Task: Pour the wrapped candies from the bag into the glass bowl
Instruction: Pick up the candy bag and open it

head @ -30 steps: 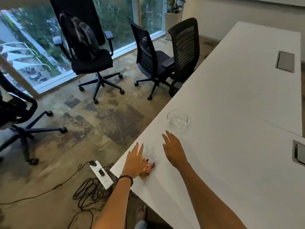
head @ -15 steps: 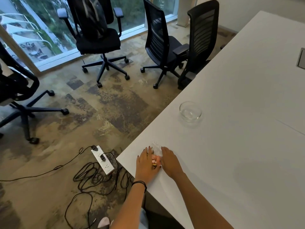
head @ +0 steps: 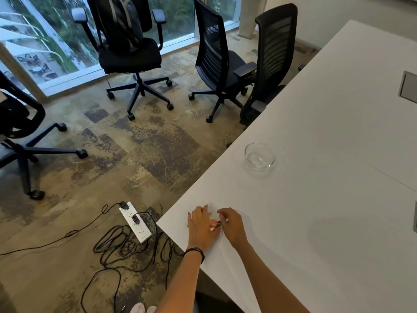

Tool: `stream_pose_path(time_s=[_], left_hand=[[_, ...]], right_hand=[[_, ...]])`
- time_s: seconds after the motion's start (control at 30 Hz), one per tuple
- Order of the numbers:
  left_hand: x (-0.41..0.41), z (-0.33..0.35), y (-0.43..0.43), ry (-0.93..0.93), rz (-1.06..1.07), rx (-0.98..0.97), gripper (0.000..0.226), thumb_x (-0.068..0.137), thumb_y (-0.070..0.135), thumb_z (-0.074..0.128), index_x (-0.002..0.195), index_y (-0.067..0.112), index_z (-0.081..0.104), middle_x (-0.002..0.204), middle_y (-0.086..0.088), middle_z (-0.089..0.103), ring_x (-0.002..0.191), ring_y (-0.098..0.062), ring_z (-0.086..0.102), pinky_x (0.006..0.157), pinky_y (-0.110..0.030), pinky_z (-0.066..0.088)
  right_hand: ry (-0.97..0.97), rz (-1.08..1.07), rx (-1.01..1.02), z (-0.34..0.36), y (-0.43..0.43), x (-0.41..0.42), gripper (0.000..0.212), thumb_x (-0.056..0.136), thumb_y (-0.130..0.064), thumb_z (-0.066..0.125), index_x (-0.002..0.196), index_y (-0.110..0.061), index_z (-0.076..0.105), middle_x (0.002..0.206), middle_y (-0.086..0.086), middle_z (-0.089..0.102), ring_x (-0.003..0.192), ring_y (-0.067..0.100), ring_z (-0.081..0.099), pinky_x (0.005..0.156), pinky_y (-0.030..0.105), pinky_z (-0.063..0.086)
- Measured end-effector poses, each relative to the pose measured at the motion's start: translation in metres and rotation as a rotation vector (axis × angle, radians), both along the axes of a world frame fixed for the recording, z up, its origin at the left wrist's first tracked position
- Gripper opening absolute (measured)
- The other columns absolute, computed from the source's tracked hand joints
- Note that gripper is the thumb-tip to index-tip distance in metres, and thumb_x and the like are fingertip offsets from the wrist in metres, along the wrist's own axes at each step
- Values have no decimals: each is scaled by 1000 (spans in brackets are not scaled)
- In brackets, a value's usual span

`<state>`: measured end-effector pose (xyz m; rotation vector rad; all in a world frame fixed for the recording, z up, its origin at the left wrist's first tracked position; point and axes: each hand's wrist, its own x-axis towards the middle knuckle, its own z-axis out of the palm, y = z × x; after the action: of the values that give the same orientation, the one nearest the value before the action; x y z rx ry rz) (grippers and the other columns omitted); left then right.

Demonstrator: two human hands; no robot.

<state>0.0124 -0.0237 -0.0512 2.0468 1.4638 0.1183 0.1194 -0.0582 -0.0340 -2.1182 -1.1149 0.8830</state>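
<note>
A small clear bag of wrapped candies (head: 214, 223) lies on the white table (head: 327, 199) near its front left corner, mostly hidden between my hands; only pink and green wrappers show. My left hand (head: 200, 227) rests over the bag's left side with fingers curled on it. My right hand (head: 230, 224) pinches the bag's right side with its fingertips. The glass bowl (head: 259, 156) stands upright with nothing in it, farther back on the table near the left edge, apart from both hands.
Black office chairs (head: 225, 62) stand on the carpet left of the table, one (head: 270, 64) pushed against its edge. A white power strip (head: 135, 222) and tangled black cables (head: 126, 247) lie on the floor by the table corner. A grey cable hatch (head: 409, 86) sits in the tabletop far right.
Both hands have come together onto the candy bag; the right hand's fingers went from spread above the table to pinching the bag. The head camera tilted, shifting the scene.
</note>
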Motion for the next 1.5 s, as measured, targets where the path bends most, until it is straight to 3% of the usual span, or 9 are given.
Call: stream_pose_path(time_s=[0.27,0.43,0.6,0.83,0.97,1.2,1.3,1.37,1.5], left_hand=[[-2,0,4,-223,39,-58,57,83,26,62,133,11,41,127,-6,46,116,-22,41,102,-30,37],[-7,0,1,-253,24,-79,56,84,26,62,134,14,40,127,-4,45,115,-20,41,98,-31,37],[-11,-2,-1,-268,-10,-69,58,83,33,62,133,17,40,128,0,46,118,-17,42,95,-21,32],[-7,7,-5,-382,85,-66,17,91,30,54,93,14,56,122,-1,52,120,-18,45,101,-38,43],[6,21,-1,-491,261,-152,25,96,24,47,78,9,56,125,-1,50,122,-20,46,98,-39,46],[10,35,15,-544,264,-61,27,97,17,46,81,-1,60,124,-10,49,97,-32,58,81,-48,53],[14,43,20,-442,183,48,25,97,16,45,83,0,60,124,-8,50,100,-23,54,79,-30,49],[16,50,24,-370,150,144,23,96,16,46,87,2,62,122,-6,53,100,-19,52,80,-25,42],[21,73,31,-304,30,262,18,97,12,44,100,4,59,110,-9,60,90,-21,57,85,-36,50]], right_hand=[[33,-103,-31,0,5,11,18,88,-1,56,99,-4,69,102,14,72,92,24,65,82,24,49],[36,-103,-65,5,9,12,15,84,-2,59,92,1,72,96,18,74,89,27,68,83,33,54],[17,-78,-104,8,13,12,16,83,1,56,88,5,71,92,21,73,87,30,67,72,26,48],[65,-41,-87,18,19,11,18,86,4,52,88,7,69,93,25,72,81,30,66,73,25,48],[72,1,-69,24,20,7,18,88,3,51,89,7,69,91,25,72,75,26,64,67,18,46],[57,-136,-11,37,20,-3,20,94,-7,50,96,5,65,99,23,69,78,17,56,74,22,45],[18,-176,9,44,22,-4,23,96,-13,47,101,4,62,107,23,67,83,19,56,78,22,46],[6,-155,-37,49,24,-6,30,97,-19,45,116,1,57,123,20,60,103,27,58,93,31,47],[-122,-46,-90,59,26,-8,41,98,-30,42,134,-11,41,143,8,45,131,22,44,113,31,33]])
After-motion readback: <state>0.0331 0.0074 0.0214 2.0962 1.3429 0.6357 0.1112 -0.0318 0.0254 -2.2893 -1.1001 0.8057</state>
